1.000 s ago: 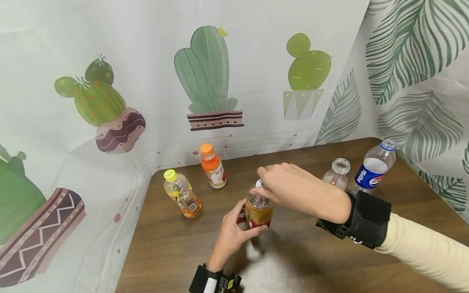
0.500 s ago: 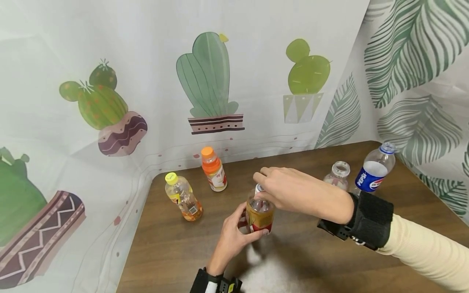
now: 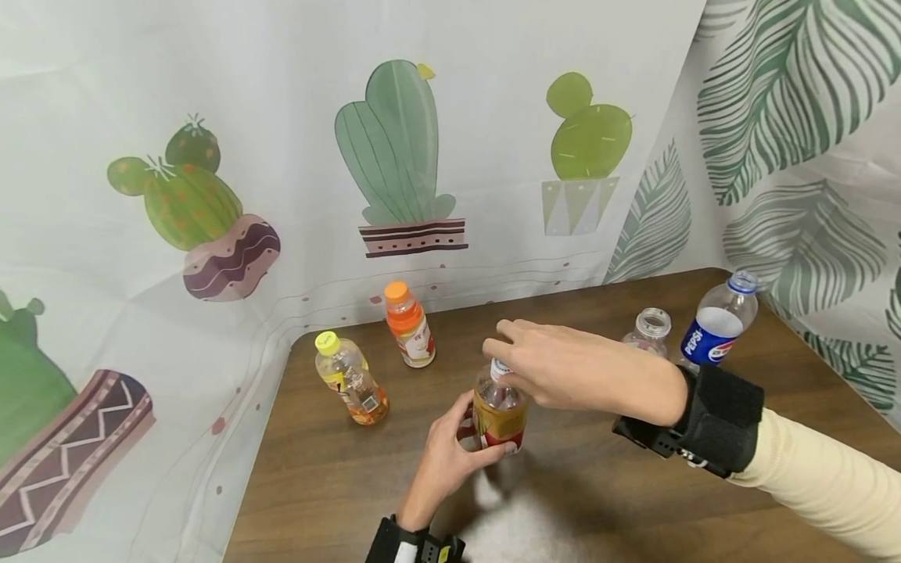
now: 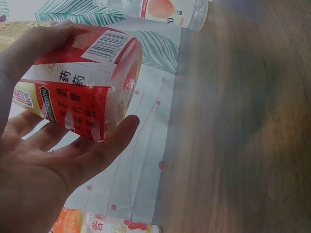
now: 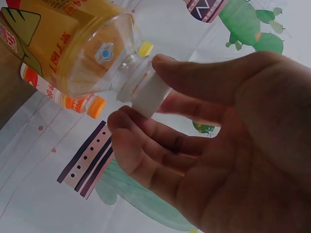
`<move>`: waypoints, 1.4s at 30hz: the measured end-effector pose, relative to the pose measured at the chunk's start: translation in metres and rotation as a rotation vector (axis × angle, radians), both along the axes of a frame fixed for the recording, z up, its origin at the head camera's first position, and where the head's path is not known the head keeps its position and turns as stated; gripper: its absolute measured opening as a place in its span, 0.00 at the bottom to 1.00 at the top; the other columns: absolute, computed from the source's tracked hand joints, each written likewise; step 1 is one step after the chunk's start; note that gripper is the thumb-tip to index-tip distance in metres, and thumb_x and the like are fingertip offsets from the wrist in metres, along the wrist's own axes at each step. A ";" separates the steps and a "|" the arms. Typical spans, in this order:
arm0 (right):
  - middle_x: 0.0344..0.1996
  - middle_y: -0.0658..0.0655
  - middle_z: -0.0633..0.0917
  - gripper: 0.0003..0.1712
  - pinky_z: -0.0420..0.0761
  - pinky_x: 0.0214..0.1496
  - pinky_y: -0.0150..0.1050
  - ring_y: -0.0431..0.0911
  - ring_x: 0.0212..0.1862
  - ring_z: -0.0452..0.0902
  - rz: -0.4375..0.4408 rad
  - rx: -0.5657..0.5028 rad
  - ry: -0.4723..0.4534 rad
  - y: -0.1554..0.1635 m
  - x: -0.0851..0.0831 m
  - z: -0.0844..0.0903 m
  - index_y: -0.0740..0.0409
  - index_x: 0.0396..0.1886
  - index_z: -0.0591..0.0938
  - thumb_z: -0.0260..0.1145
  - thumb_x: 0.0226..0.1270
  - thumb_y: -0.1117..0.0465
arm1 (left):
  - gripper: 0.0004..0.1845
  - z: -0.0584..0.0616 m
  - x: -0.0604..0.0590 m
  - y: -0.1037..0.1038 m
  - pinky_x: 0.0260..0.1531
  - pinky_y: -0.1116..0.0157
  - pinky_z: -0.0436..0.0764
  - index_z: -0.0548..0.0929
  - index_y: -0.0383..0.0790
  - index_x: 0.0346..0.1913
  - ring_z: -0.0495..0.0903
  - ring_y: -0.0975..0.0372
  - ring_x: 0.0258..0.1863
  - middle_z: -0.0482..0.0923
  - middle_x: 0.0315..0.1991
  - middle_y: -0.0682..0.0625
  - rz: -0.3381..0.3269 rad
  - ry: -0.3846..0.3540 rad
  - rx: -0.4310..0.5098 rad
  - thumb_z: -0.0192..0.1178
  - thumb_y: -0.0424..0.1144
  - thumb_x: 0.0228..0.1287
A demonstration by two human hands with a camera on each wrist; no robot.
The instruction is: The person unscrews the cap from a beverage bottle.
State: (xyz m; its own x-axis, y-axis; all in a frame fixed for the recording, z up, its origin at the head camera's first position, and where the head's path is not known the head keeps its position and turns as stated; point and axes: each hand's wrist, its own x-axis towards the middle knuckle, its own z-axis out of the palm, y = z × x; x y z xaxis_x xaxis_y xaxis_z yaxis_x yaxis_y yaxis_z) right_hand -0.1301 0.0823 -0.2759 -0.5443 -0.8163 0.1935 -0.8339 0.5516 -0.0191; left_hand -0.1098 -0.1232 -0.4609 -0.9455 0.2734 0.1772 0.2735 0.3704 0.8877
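A clear plastic bottle with a gold and red label stands near the middle of the head view. My left hand grips it low on the body, thumb across the front. In the left wrist view that hand's fingers reach along the bottle's red label towards its base. From the right, my right hand comes over the top and pinches the white cap. The right wrist view shows the cap on the bottle's neck, between thumb and fingers.
On the brown table, a yellow-capped bottle and an orange-capped bottle stand to the left. At right are an open-mouthed clear jar, partly behind the right arm, and an uncapped Pepsi bottle. A printed cloth hangs behind.
My right hand has shifted slightly at the cap, its fingers changing position around it. My left hand keeps its grip on the bottle. The head view has tilted a little.
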 end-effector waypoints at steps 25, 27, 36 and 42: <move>0.37 0.48 0.72 0.15 0.78 0.42 0.34 0.40 0.39 0.71 0.046 -0.054 -0.144 0.015 0.004 0.012 0.51 0.48 0.78 0.68 0.63 0.66 | 0.38 -0.004 0.002 -0.001 0.50 0.65 0.83 0.72 0.64 0.65 0.81 0.59 0.55 0.81 0.56 0.56 -0.033 -0.043 0.035 0.77 0.51 0.50; 0.37 0.48 0.72 0.15 0.79 0.43 0.35 0.40 0.39 0.72 0.045 -0.060 -0.138 0.016 0.005 0.013 0.51 0.49 0.78 0.68 0.64 0.65 | 0.37 -0.004 0.003 -0.002 0.50 0.66 0.83 0.72 0.64 0.64 0.81 0.59 0.54 0.81 0.56 0.57 -0.022 -0.043 0.041 0.77 0.51 0.49; 0.37 0.49 0.75 0.11 0.78 0.39 0.34 0.38 0.35 0.72 0.036 -0.146 -0.048 0.028 0.006 0.010 0.53 0.48 0.80 0.68 0.67 0.61 | 0.36 -0.006 0.003 -0.007 0.49 0.65 0.83 0.74 0.63 0.61 0.82 0.59 0.51 0.82 0.52 0.55 0.031 -0.009 0.041 0.79 0.49 0.47; 0.40 0.49 0.78 0.12 0.80 0.41 0.36 0.39 0.39 0.75 -0.054 -0.157 -0.048 0.039 0.006 0.001 0.53 0.48 0.80 0.69 0.66 0.63 | 0.36 -0.006 0.003 -0.010 0.49 0.65 0.83 0.75 0.64 0.60 0.83 0.59 0.50 0.82 0.53 0.55 0.064 -0.011 0.056 0.79 0.48 0.46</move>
